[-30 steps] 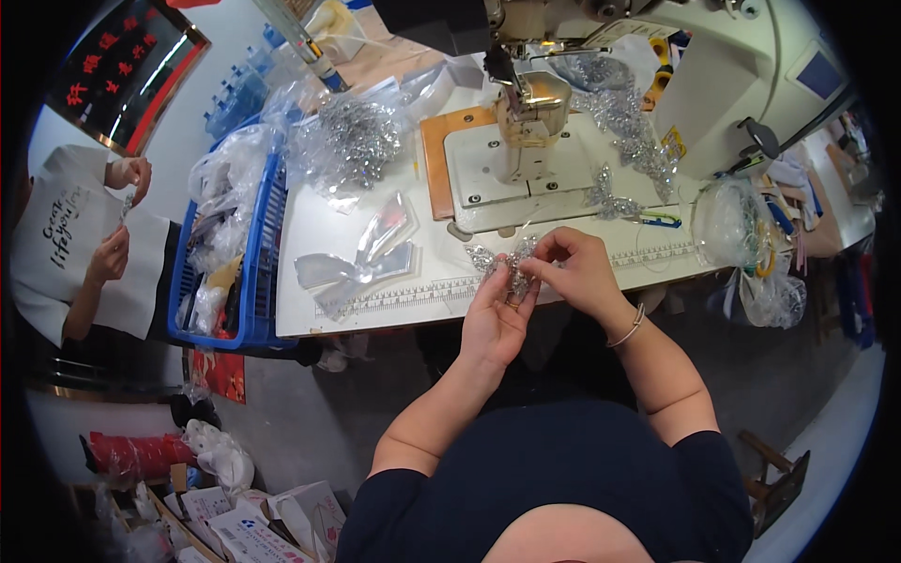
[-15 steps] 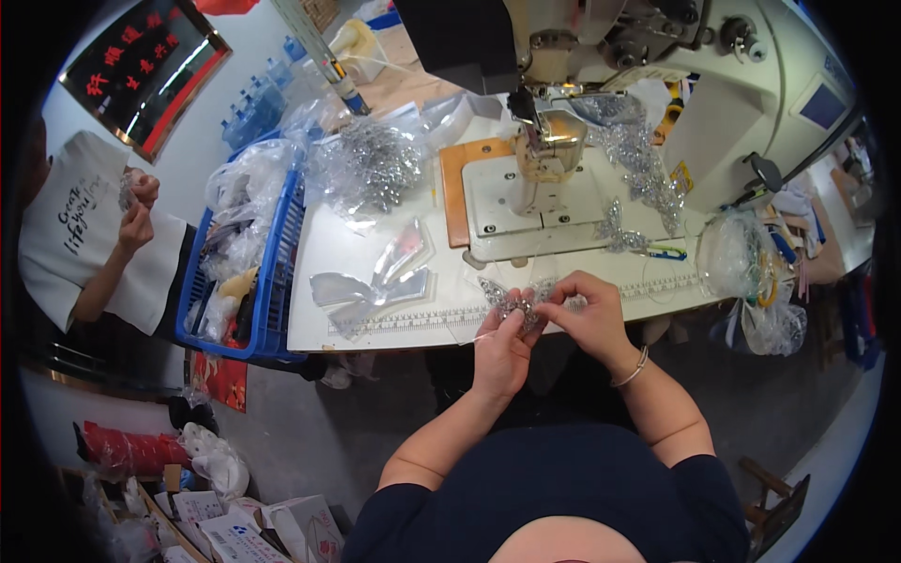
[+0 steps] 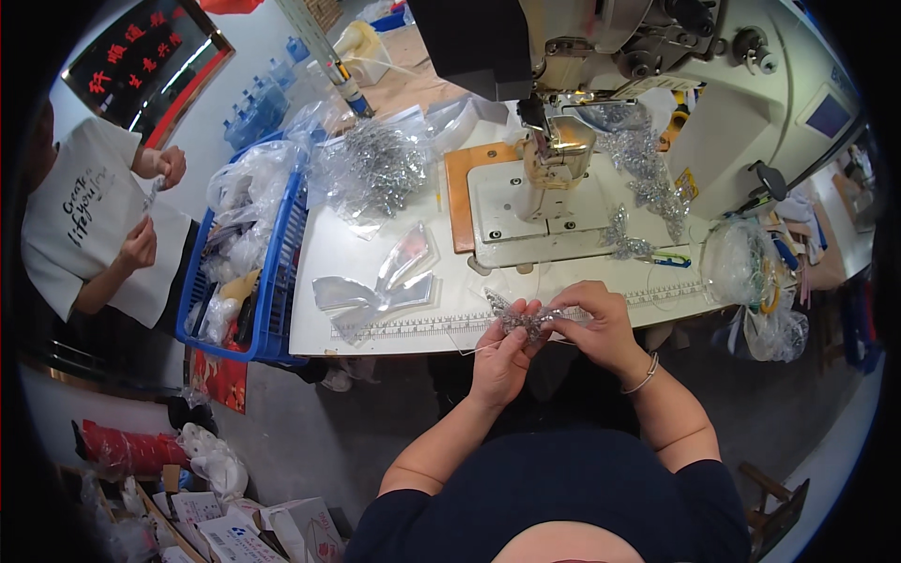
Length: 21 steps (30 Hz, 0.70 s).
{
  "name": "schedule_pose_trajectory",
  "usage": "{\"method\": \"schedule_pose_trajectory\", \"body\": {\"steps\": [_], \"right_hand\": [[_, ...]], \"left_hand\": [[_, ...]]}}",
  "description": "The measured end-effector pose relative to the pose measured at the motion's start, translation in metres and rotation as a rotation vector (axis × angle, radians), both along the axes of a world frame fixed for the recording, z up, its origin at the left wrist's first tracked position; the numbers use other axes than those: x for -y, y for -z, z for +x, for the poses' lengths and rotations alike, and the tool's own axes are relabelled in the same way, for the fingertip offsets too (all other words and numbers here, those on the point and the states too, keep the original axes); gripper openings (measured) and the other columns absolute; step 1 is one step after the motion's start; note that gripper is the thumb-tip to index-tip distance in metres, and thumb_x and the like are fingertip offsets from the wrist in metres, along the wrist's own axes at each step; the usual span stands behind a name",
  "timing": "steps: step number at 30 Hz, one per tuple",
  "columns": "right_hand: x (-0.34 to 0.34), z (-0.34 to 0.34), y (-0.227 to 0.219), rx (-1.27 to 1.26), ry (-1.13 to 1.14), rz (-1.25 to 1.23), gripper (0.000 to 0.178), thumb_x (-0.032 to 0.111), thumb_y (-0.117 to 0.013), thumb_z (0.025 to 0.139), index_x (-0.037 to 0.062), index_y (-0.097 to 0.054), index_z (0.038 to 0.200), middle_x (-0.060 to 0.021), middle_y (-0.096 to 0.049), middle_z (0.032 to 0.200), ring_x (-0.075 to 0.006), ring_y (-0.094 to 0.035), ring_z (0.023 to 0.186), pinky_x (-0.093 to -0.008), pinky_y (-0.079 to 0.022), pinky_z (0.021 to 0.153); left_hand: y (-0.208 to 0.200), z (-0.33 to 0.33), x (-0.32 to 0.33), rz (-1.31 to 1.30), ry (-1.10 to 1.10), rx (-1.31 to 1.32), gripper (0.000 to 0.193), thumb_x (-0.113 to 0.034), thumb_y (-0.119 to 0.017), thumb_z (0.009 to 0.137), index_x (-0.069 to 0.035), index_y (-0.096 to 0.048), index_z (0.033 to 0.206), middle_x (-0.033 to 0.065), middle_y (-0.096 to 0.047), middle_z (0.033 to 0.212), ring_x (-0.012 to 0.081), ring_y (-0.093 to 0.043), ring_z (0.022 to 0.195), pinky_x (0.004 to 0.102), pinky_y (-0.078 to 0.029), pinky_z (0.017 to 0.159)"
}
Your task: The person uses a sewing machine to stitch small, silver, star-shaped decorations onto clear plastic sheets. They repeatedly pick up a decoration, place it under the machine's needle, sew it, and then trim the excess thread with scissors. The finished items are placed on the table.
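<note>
At the table's front edge, both my hands hold a silver glittery bow-shaped piece [image 3: 522, 322]. My left hand [image 3: 501, 368] pinches its middle between thumb and fingers. My right hand [image 3: 601, 324] grips its right end, partly hiding it. Thin clear threads trail from the piece. Just beyond stands a sewing machine [image 3: 554, 155] with a white bed plate [image 3: 526, 235]. A similar silver glittery piece [image 3: 629, 236] lies right of the plate, beside a green-and-blue thread snipper [image 3: 671, 258]. To the left rest shiny silver bow-shaped cutouts [image 3: 375, 296] in clear film.
A printed ruler strip [image 3: 413, 328] runs along the table's front. A heap of silver glittery pieces [image 3: 380, 169] and a blue basket [image 3: 267, 319] with plastic bags are at left. A clear bag [image 3: 737, 263] hangs at right. Another person [image 3: 103, 216] stands at far left, handling something small.
My hands have shifted slightly right with the glittery piece, which has turned; my right fingers now cover its right end. The other person's hands have moved apart.
</note>
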State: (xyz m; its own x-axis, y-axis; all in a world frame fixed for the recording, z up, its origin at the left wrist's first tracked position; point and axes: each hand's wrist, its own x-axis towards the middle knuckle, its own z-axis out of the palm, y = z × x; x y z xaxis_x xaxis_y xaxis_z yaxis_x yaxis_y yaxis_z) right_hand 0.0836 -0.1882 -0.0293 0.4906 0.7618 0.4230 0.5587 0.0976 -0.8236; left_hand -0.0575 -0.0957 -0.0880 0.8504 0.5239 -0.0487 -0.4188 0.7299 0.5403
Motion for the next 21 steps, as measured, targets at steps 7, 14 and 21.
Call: {"method": "schedule_pose_trajectory", "body": {"steps": [7,14,21], "right_hand": [[-0.001,-0.001,-0.004,0.056,0.033,-0.047,0.023,0.009,-0.08,0.061,0.0059,-0.063,0.077,-0.0052,-0.063,0.074,-0.0182,-0.059,0.073,-0.0279,-0.045,0.068],[-0.004,-0.004,0.001,-0.316,0.069,-0.323,0.02,0.009,-0.077,0.066,0.0036,-0.062,0.079,0.0002,-0.06,0.073,-0.0092,-0.057,0.074,-0.025,-0.045,0.066],[0.005,-0.009,0.004,-0.932,-0.374,-0.096,0.034,0.009,-0.072,0.074,0.002,-0.063,0.106,-0.004,-0.062,0.096,-0.0071,-0.056,0.078,-0.0232,-0.047,0.073]], "left_hand": [[0.008,-0.001,0.001,-0.037,-0.004,0.084,0.031,-0.002,-0.043,0.092,-0.004,-0.046,0.123,0.0137,-0.049,0.126,0.0241,-0.051,0.113,0.042,-0.042,0.098],[0.006,-0.002,-0.001,-0.044,-0.055,0.09,0.029,-0.002,-0.043,0.092,-0.005,-0.047,0.121,0.0137,-0.052,0.12,0.0253,-0.053,0.109,0.0417,-0.045,0.094],[-0.002,-0.007,0.002,-0.022,-0.027,0.103,0.028,-0.002,-0.042,0.092,-0.004,-0.047,0.119,0.0145,-0.053,0.118,0.0278,-0.054,0.108,0.0417,-0.046,0.092]]}}
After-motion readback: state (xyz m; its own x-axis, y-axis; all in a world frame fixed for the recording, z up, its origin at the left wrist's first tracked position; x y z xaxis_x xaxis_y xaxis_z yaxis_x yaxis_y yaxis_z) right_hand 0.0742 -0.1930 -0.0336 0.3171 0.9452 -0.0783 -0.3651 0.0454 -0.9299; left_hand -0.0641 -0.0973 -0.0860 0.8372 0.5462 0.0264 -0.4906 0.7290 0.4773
